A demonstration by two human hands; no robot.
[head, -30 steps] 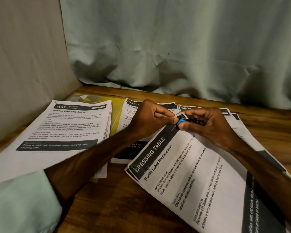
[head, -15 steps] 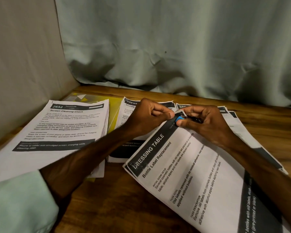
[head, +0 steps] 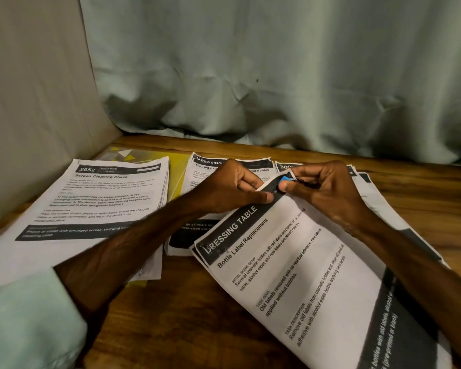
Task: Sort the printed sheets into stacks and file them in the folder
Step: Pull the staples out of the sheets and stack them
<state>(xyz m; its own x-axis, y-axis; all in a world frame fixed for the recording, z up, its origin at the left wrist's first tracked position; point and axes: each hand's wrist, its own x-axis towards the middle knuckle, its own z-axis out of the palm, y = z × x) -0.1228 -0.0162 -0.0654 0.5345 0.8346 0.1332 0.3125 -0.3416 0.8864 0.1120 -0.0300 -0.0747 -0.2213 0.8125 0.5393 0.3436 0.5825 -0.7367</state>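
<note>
A stack of printed sheets headed "Dressing Table, Bottle Label Replacement" (head: 317,262) lies slanted on the wooden table. My left hand (head: 232,187) pinches its top corner. My right hand (head: 328,187) pinches a small blue clip (head: 286,179) onto that same corner. A "Screen Cleaning Check" stack (head: 99,201) lies at the left, partly on a yellow folder (head: 176,171). Another Dressing Table stack (head: 205,166) lies behind my hands, and more sheets (head: 370,193) spread out under my right hand.
A grey-green curtain (head: 277,75) hangs along the back of the wooden table (head: 176,315), and a beige wall (head: 32,102) closes off the left side. My pale green sleeve (head: 30,320) fills the lower left corner.
My hands stay at the sheet's top corner with the blue clip. The fingers have shifted slightly, and the corner is lifted a little more.
</note>
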